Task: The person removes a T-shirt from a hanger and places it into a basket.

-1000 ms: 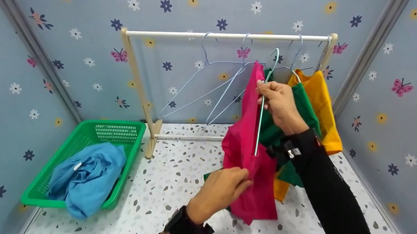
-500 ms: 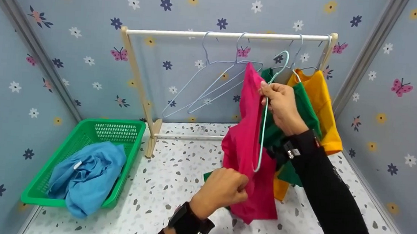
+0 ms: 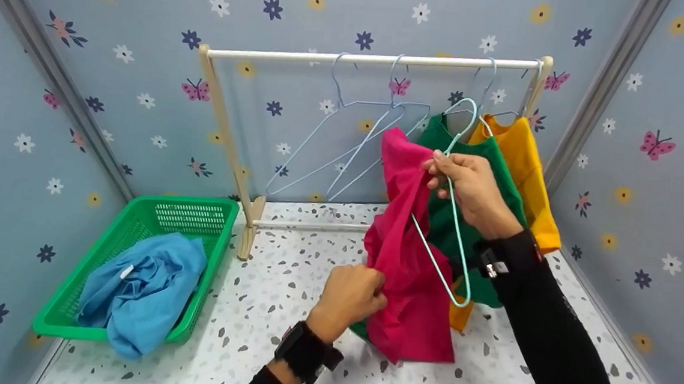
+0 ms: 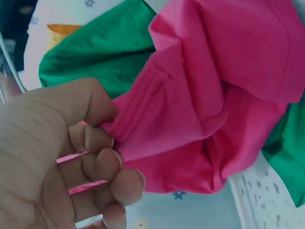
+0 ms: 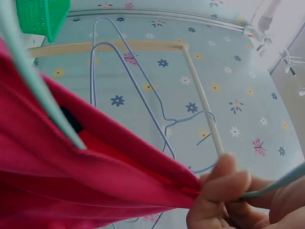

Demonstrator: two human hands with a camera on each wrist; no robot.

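Observation:
My right hand [image 3: 469,186] pinches a mint wire hanger [image 3: 475,111] just below its hook, together with the upper edge of a pink garment [image 3: 396,274]. One end of the hanger sticks out to the right of the cloth. The lower wire passes behind the garment's edge or into its opening, and its far end is hidden. Lower down, my left hand [image 3: 350,295] grips the garment's left side; in the left wrist view the fingertips of that hand [image 4: 62,138] pinch a stitched hem. In the right wrist view, the hanger [image 5: 40,95] enters the pink opening.
A white-railed rack [image 3: 285,57] stands behind, bearing bare blue hangers [image 3: 303,147]. On its right hang a green garment [image 3: 505,185] and a yellow garment [image 3: 537,196]. At left, a green basket [image 3: 50,316] contains a crumpled blue garment [image 3: 161,282].
The hanger's lower end has swung out of the pink garment toward the right. My right hand has moved slightly down and right, the left slightly left. The garment's top has dropped.

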